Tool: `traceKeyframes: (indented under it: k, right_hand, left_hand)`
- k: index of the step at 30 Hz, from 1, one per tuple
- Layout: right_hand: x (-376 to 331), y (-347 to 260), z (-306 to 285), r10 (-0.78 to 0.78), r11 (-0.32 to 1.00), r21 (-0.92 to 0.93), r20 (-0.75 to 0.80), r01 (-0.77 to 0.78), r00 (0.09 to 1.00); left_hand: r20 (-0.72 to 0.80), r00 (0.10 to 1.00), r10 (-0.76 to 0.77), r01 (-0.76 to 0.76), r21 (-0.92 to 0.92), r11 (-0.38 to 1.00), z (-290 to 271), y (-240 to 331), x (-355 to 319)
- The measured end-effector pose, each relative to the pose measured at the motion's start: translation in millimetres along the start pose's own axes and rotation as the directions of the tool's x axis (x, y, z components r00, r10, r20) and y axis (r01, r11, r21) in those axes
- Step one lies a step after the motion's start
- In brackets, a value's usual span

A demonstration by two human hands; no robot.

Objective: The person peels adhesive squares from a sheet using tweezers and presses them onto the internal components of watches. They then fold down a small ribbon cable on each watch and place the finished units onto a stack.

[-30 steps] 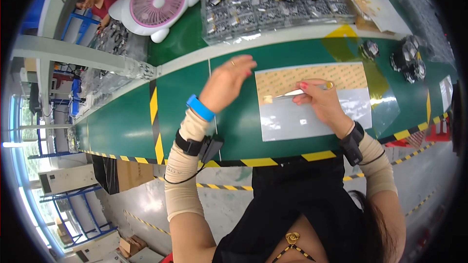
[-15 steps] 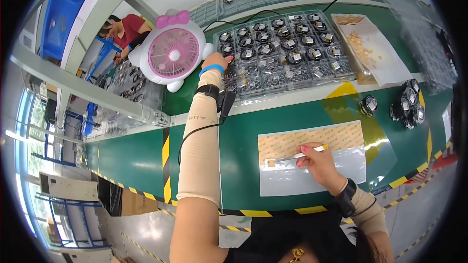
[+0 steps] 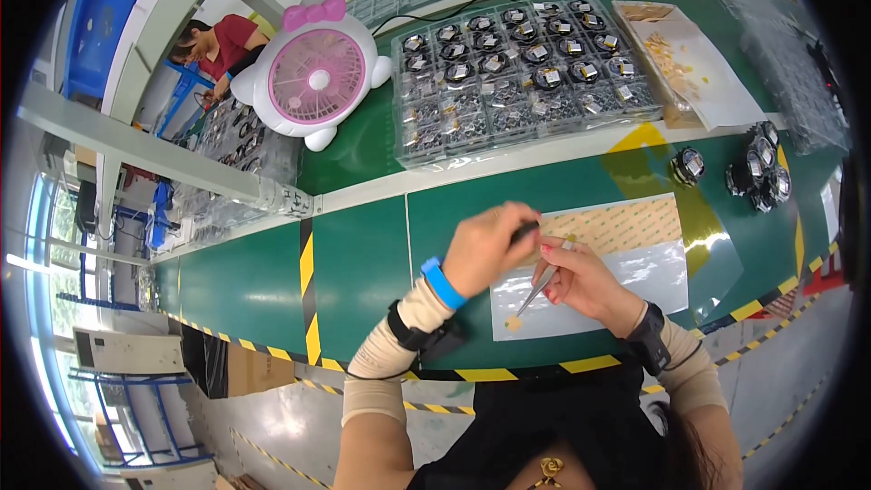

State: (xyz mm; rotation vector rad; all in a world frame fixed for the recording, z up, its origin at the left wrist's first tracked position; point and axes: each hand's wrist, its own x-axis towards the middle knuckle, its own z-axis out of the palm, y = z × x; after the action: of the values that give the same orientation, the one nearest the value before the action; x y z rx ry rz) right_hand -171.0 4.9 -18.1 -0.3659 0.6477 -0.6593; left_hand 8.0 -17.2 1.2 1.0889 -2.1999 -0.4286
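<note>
My left hand (image 3: 490,252) is closed round a small black part (image 3: 523,232), mostly hidden by the fingers and smeared by motion. Just right of it, my right hand (image 3: 588,283) pinches metal tweezers (image 3: 543,289) slanting down to the left. At their tips is a small tan sticker piece (image 3: 513,322), over the white lower part of the sheet. Under both hands lies that sheet (image 3: 626,286), whose upper band carries patterned tan adhesive backing (image 3: 626,223).
Beyond the bench edge stands a clear compartment tray (image 3: 535,109) with several round black parts. Left of it is a white and pink fan (image 3: 318,82). A paper-lined box (image 3: 717,91) of tan scraps and loose black parts (image 3: 760,172) lie right. Another person (image 3: 218,45) works far left.
My left hand has come back from the tray's left side to beside my right hand, now with a black part. The tweezers have turned downward, carrying the tan piece nearer me.
</note>
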Motion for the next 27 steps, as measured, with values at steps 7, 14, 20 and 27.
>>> traceKeyframes:
  k: [7,14,20,27]
  right_hand:
    - [15.4,3.2,-5.8,0.168,0.982,-0.108,0.113,-0.156,0.979]
    - [32.1,-5.2,-11.4,-0.449,0.885,-0.185,-0.095,0.427,0.888]
    - [32.2,11.6,-3.5,-0.497,0.838,-0.285,-0.046,0.466,0.867]
    - [23.8,19.7,4.6,-0.613,0.590,-0.600,0.103,0.540,0.783]
  left_hand:
    - [0.116,0.925,-0.362,0.380,-0.265,0.886,-1.8,0.4,-29.0]
    - [0.581,0.599,-0.551,0.529,-0.804,-0.273,-6.5,-44.1,-48.4]
    - [0.572,0.625,-0.531,0.478,-0.818,-0.318,-4.9,-27.5,-45.8]
    - [0.510,0.654,-0.558,0.524,-0.838,-0.151,-1.4,-22.0,-47.4]
